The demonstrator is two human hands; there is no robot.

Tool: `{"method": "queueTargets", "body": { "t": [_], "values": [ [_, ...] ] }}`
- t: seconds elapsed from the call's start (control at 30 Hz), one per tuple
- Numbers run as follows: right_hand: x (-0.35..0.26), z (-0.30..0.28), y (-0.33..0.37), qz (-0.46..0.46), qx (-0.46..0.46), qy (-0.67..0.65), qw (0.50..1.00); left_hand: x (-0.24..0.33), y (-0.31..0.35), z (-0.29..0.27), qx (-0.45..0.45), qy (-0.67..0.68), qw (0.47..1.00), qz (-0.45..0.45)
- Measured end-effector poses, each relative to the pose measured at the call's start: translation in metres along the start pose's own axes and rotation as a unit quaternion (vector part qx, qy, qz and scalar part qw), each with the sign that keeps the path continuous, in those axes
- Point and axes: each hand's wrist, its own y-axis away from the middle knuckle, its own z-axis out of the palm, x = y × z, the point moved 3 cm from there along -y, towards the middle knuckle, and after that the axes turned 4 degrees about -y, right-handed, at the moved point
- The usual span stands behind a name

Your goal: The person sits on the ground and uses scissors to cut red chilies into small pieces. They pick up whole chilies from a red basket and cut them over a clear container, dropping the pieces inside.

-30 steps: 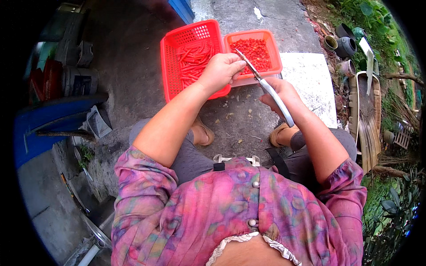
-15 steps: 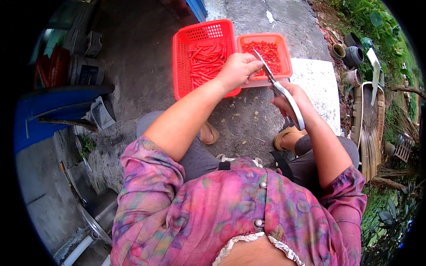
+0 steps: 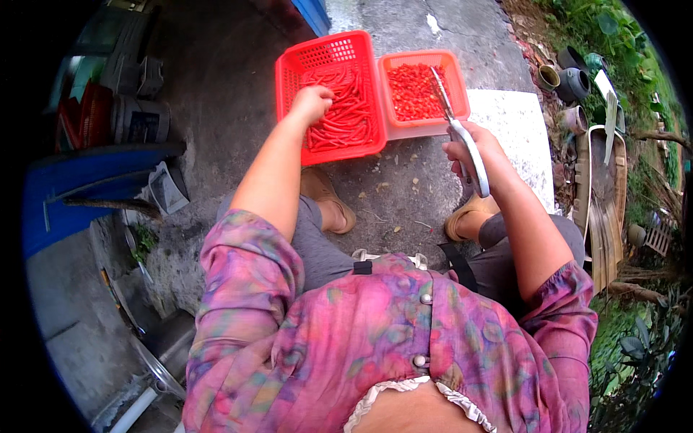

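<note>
My left hand [image 3: 311,104] is over the red plastic basket [image 3: 288,90], at the left part of a pile of long whole red chilies [image 3: 346,130]. Its fingers are curled in among them; whether a chili is between the fingertips is hidden. In my right hand [image 3: 488,147] is a pair of scissors [image 3: 468,150] with pale grey handles, its blades pointing away from me and looking nearly closed. The blade tips hang above a smaller light-red container [image 3: 419,130], which holds chopped red chili pieces [image 3: 410,92] and stands right against the basket.
A white board [image 3: 509,144] lies on the concrete right of the containers. My feet in tan shoes [image 3: 328,198] stand just nearer. Pots [image 3: 574,85] and a long weathered trough [image 3: 603,195] line the right side. On the left are a bucket [image 3: 142,119] and a blue panel [image 3: 86,184].
My left hand has moved left, from beside the scissor blades to the whole chilies in the basket. The scissors have shifted slightly and their blades point more straight away from me.
</note>
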Motion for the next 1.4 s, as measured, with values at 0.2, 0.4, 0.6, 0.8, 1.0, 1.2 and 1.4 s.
{"method": "queueTargets", "body": {
  "t": [0.2, 0.4, 0.6, 0.8, 1.0, 1.2, 1.4],
  "values": [
    [-0.002, 0.003, 0.005, 0.004, -0.027, 0.014, 1.0, -0.004, 0.011, 0.032, -0.038, -0.039, 0.998, -0.014],
    [-0.007, 0.001, 0.008, 0.02, -0.03, 0.065, 0.997, -0.001, 0.008, 0.034, -0.055, -0.023, 0.995, -0.086],
    [-0.009, 0.001, 0.008, 0.017, -0.032, 0.083, 0.996, 0.0, 0.01, 0.019, 0.062, -0.183, 0.981, 0.0],
    [-0.011, 0.003, 0.009, 0.015, -0.032, 0.102, 0.994, 0.001, 0.007, 0.012, 0.173, -0.131, 0.976, 0.027],
    [-0.01, 0.003, 0.008, 0.014, -0.034, 0.099, 0.994, 0.019, 0.019, 0.032, -0.041, -0.166, 0.978, 0.116],
    [-0.007, 0.002, 0.006, 0.007, -0.031, 0.114, 0.993, 0.016, 0.023, 0.038, -0.003, -0.297, 0.952, 0.078],
    [-0.004, 0.001, 0.004, -0.003, -0.032, 0.131, 0.991, 0.011, 0.012, 0.049, -0.098, -0.204, 0.969, 0.103]
  ]
}}
